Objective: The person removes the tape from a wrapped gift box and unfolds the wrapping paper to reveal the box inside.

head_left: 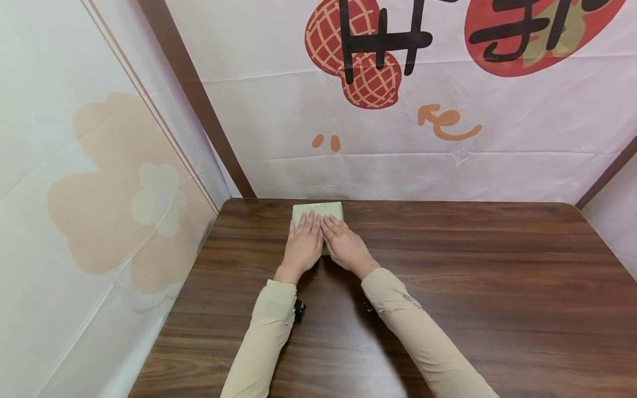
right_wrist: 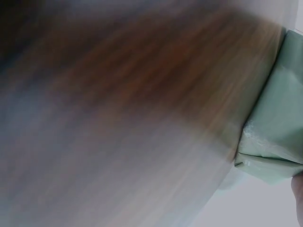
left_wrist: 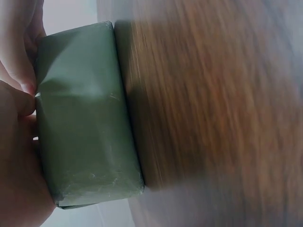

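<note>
I see the left hand point(head_left: 302, 249) and right hand point(head_left: 346, 247) resting side by side on a pale green wrapped package point(head_left: 330, 208). The left fingers lie straight and slightly spread; the right ones lie straight and close together. The package sits near the far edge of the brown tabletop point(head_left: 473, 276), left of its middle. My right wrist view shows a folded flap at one end of the wrapping.
</note>
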A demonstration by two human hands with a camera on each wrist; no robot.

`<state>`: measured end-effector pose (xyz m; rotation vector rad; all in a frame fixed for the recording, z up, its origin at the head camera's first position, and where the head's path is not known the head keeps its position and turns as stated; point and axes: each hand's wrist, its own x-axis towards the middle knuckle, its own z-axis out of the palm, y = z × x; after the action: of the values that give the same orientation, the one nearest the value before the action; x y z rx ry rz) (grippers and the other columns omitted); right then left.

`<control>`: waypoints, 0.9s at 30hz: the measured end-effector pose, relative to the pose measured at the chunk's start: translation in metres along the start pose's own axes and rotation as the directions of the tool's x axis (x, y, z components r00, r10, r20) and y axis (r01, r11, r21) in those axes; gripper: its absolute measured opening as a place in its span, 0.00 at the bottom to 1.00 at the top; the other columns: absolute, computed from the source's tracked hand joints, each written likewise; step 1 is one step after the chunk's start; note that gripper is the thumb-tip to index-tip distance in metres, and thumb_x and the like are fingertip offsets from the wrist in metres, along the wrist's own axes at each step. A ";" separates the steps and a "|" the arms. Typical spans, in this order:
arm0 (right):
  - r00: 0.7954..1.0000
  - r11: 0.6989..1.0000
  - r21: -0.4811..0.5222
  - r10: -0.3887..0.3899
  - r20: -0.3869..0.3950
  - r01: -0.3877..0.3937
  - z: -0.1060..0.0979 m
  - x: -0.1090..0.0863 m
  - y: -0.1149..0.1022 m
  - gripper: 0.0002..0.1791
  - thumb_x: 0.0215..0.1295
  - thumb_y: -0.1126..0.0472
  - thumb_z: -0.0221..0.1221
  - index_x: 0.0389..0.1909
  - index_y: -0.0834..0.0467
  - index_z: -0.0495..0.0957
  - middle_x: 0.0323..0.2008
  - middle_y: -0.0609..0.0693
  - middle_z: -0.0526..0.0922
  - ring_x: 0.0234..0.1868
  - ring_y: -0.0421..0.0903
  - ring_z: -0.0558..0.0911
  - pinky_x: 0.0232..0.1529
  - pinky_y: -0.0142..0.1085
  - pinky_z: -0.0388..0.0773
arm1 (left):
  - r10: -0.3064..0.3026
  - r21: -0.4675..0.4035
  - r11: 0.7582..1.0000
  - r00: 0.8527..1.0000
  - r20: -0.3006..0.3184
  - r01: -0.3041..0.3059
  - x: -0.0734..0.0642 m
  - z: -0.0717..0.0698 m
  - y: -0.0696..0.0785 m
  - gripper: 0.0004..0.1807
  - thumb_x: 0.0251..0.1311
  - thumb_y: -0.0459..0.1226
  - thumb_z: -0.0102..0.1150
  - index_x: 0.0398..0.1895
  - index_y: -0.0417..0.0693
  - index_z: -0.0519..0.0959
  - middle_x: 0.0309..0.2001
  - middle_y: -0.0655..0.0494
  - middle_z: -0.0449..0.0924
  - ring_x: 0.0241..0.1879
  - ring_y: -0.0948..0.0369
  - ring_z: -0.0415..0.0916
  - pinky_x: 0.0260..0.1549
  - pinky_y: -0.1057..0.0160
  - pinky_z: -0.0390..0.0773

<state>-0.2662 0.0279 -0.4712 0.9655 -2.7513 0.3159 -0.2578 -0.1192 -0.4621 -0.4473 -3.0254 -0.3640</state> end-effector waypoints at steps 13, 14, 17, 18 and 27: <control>0.998 0.998 0.048 -0.038 0.045 0.036 -0.016 -0.019 0.015 0.24 0.74 0.60 0.44 0.66 0.67 0.63 0.68 0.60 0.61 0.70 0.53 0.57 0.68 0.46 0.53 | 0.012 0.084 0.996 1.000 -0.008 -0.011 -0.002 0.004 0.029 0.29 0.73 0.42 0.32 0.72 0.39 0.53 0.73 0.43 0.45 0.72 0.49 0.40 0.68 0.47 0.42; 0.998 0.998 0.047 -0.039 0.046 0.037 -0.016 -0.021 0.016 0.24 0.74 0.59 0.44 0.66 0.67 0.63 0.68 0.60 0.61 0.70 0.53 0.57 0.68 0.46 0.53 | 0.014 0.090 0.996 1.000 -0.010 -0.013 -0.002 0.004 0.031 0.28 0.73 0.42 0.33 0.72 0.38 0.53 0.73 0.43 0.46 0.72 0.49 0.40 0.68 0.48 0.43; 0.998 0.998 0.046 -0.043 0.036 0.042 -0.016 -0.024 0.018 0.24 0.74 0.60 0.44 0.66 0.67 0.63 0.68 0.60 0.61 0.70 0.54 0.57 0.68 0.46 0.54 | 0.026 0.111 0.994 1.000 -0.011 -0.025 -0.003 0.004 0.035 0.28 0.73 0.42 0.33 0.72 0.38 0.53 0.72 0.42 0.47 0.72 0.48 0.42 0.68 0.50 0.45; 0.998 0.998 0.044 -0.045 0.031 0.044 -0.015 -0.025 0.019 0.24 0.74 0.60 0.44 0.66 0.67 0.63 0.67 0.60 0.61 0.70 0.54 0.58 0.68 0.46 0.54 | 0.031 0.118 0.993 0.999 -0.011 -0.029 -0.003 0.004 0.036 0.28 0.73 0.42 0.33 0.72 0.37 0.53 0.72 0.42 0.47 0.72 0.48 0.42 0.68 0.51 0.45; 0.999 0.998 0.042 -0.047 0.019 0.046 -0.016 -0.033 0.022 0.24 0.74 0.60 0.45 0.66 0.68 0.63 0.67 0.61 0.62 0.70 0.54 0.58 0.67 0.47 0.55 | 0.040 0.145 0.989 0.999 -0.005 -0.039 -0.004 0.008 0.042 0.29 0.74 0.42 0.32 0.72 0.37 0.52 0.72 0.42 0.47 0.72 0.49 0.42 0.68 0.51 0.46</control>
<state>-0.2529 0.0683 -0.4673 1.0471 -2.7459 0.3586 -0.2416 -0.0796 -0.4615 -0.4927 -3.0030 -0.1412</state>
